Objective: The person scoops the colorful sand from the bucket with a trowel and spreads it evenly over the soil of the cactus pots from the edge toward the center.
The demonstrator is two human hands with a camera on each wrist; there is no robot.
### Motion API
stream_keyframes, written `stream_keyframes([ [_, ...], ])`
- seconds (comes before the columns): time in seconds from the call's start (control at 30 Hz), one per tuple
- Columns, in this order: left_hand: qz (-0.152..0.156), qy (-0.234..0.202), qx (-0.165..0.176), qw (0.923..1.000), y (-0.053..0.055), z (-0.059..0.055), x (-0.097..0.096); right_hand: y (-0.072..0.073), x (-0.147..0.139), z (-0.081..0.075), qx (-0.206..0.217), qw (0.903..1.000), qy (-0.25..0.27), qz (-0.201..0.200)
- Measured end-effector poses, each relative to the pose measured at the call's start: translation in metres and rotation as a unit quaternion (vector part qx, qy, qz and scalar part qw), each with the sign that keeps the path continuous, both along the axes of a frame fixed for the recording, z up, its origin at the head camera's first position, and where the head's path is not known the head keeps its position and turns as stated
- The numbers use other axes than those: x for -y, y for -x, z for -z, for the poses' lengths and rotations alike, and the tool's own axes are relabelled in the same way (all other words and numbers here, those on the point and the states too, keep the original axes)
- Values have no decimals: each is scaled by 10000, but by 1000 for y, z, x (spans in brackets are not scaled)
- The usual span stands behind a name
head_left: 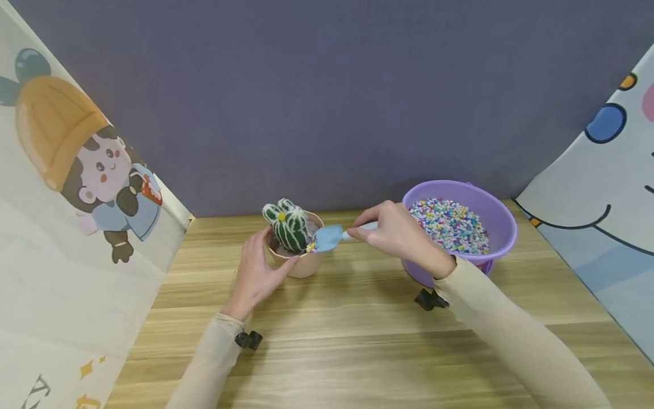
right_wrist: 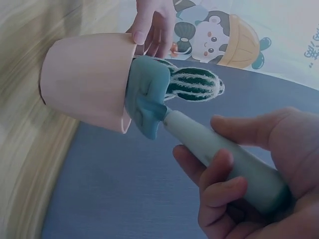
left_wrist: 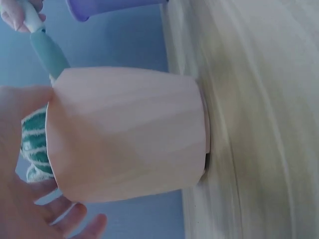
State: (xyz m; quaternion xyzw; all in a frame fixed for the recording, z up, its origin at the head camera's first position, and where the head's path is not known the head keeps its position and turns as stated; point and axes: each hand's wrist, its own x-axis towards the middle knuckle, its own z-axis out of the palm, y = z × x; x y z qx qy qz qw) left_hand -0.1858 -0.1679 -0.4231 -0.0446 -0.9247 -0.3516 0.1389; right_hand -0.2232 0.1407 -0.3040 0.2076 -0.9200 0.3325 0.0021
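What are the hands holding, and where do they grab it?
The right hand holds a small blue scoop by its pale handle. The left hand grips the pink cactus pot at its rim and side.

A wooden desk [head_left: 357, 341] carries everything. Behind the desk stands a grey-purple wall [head_left: 327, 85]. Left of the desk leans a cartoon panel [head_left: 76, 187] showing a child in an orange hat; right of it, another panel [head_left: 603, 187] with a smiling face.
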Motion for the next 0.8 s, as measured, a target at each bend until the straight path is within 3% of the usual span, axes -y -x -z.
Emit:
stream_keyframes([
  [0.3, 353, -205, 169, 9990, 14, 3, 15, 0, 3, -6, -67, 9999, -84, 6],
  [0.8, 270, -287, 185, 9991, 13, 5, 12, -2, 4, -6, 43, 9998, -178, 13],
])
